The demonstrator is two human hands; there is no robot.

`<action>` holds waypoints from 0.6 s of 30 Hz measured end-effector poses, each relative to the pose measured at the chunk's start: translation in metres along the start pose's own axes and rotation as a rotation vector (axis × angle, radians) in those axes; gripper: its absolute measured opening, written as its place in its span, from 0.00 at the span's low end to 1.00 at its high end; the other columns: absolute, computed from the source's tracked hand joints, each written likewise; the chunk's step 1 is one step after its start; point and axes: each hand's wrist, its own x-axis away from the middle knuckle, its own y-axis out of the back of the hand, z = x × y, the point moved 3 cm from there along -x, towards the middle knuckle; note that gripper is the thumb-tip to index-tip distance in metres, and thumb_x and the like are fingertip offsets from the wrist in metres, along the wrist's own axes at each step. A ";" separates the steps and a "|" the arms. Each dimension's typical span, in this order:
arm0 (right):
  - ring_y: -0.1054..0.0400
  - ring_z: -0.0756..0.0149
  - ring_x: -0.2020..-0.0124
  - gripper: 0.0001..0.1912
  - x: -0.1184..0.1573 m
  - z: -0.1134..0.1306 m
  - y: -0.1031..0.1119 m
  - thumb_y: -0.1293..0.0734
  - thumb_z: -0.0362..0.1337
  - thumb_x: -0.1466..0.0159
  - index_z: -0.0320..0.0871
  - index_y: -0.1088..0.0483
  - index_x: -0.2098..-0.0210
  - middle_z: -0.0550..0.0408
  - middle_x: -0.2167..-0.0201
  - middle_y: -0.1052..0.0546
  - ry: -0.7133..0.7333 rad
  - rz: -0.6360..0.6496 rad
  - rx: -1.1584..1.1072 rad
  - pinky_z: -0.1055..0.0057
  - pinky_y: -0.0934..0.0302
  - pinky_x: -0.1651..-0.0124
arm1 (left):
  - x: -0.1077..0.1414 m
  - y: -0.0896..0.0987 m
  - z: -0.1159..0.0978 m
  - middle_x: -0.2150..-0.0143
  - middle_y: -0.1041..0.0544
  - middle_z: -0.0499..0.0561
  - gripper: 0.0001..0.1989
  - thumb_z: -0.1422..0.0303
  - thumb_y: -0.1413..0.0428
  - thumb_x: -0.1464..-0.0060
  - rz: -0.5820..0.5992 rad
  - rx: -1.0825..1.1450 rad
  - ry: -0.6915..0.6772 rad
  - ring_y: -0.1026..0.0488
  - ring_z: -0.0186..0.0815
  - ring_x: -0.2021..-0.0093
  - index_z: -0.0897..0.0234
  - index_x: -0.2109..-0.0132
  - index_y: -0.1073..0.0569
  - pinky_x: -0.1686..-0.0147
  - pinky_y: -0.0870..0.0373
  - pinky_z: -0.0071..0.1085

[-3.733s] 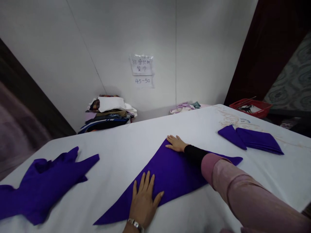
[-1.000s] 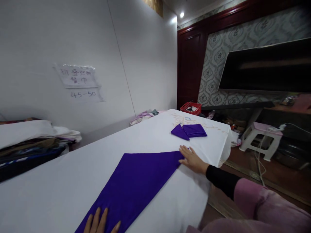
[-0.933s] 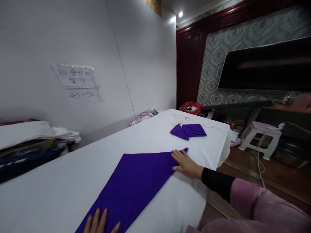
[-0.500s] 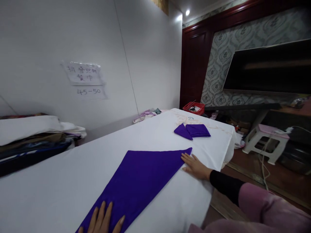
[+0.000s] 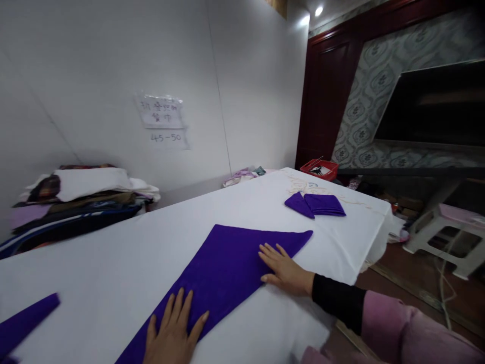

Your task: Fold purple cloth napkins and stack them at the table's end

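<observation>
A purple cloth napkin [image 5: 227,263], folded to a long pointed shape, lies flat on the white tablecloth [image 5: 151,263]. On its near lower part rests my left hand [image 5: 174,328], fingers spread and palm down. My right hand [image 5: 282,268] lies flat near the napkin's right edge, fingers extended, short of the far right tip. Neither hand grips anything. Beyond them sit a small folded purple triangle [image 5: 299,206] and a folded purple stack [image 5: 325,205], side by side. Another piece of purple cloth [image 5: 28,323] enters at the lower left, cut off by the frame.
A pile of folded clothes [image 5: 91,197] stands at the left by the white wall. At the table's far end are a red basket [image 5: 320,169] and crumpled fabric [image 5: 244,175]. A plastic stool [image 5: 450,232] stands on the floor at the right.
My right hand has slid from near the napkin's right tip back toward its middle. The view has turned left, bringing more of the clothes pile and the lower-left purple cloth into sight.
</observation>
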 end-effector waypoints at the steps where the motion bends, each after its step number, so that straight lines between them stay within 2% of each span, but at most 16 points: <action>1: 0.67 0.57 0.33 0.38 -0.005 0.011 -0.005 0.50 0.58 0.36 0.42 0.58 0.34 0.47 0.34 0.57 0.044 0.030 -0.019 0.52 0.73 0.36 | 0.001 0.003 -0.002 0.32 0.55 0.52 0.35 0.49 0.59 0.46 -0.015 0.031 0.028 0.61 0.44 0.33 0.60 0.35 0.50 0.39 0.62 0.53; 4: 0.64 0.56 0.34 0.39 -0.010 0.021 -0.018 0.50 0.59 0.37 0.41 0.55 0.35 0.45 0.34 0.55 0.093 0.099 -0.031 0.51 0.72 0.36 | 0.004 0.011 -0.007 0.32 0.53 0.52 0.37 0.46 0.61 0.46 -0.012 0.099 0.054 0.60 0.43 0.33 0.61 0.35 0.50 0.38 0.61 0.52; 7: 0.63 0.55 0.34 0.37 0.000 0.002 -0.026 0.50 0.58 0.36 0.42 0.54 0.35 0.45 0.34 0.54 0.067 0.090 0.022 0.49 0.70 0.36 | 0.009 0.018 -0.011 0.32 0.53 0.52 0.36 0.46 0.63 0.45 -0.013 0.143 0.048 0.59 0.43 0.33 0.61 0.35 0.49 0.38 0.61 0.52; 11: 0.62 0.55 0.34 0.35 0.026 -0.059 -0.029 0.50 0.56 0.35 0.44 0.54 0.35 0.48 0.35 0.52 -0.034 -0.016 0.163 0.48 0.64 0.37 | 0.012 0.021 -0.013 0.32 0.53 0.51 0.36 0.45 0.64 0.45 -0.026 0.176 0.036 0.59 0.43 0.33 0.60 0.36 0.48 0.38 0.62 0.52; 15: 0.54 0.50 0.36 0.37 0.058 -0.134 -0.028 0.52 0.57 0.37 0.41 0.48 0.37 0.44 0.37 0.46 -0.187 -0.150 0.309 0.46 0.55 0.40 | 0.014 0.021 -0.015 0.32 0.53 0.51 0.37 0.44 0.65 0.46 -0.023 0.205 0.038 0.60 0.43 0.33 0.59 0.35 0.49 0.38 0.63 0.53; 18: 0.50 0.46 0.38 0.40 0.074 -0.168 -0.025 0.55 0.59 0.39 0.38 0.42 0.40 0.40 0.39 0.41 -0.247 -0.242 0.373 0.42 0.53 0.43 | 0.015 0.020 -0.016 0.32 0.53 0.52 0.38 0.43 0.67 0.46 -0.020 0.228 0.033 0.61 0.44 0.33 0.60 0.35 0.50 0.38 0.64 0.53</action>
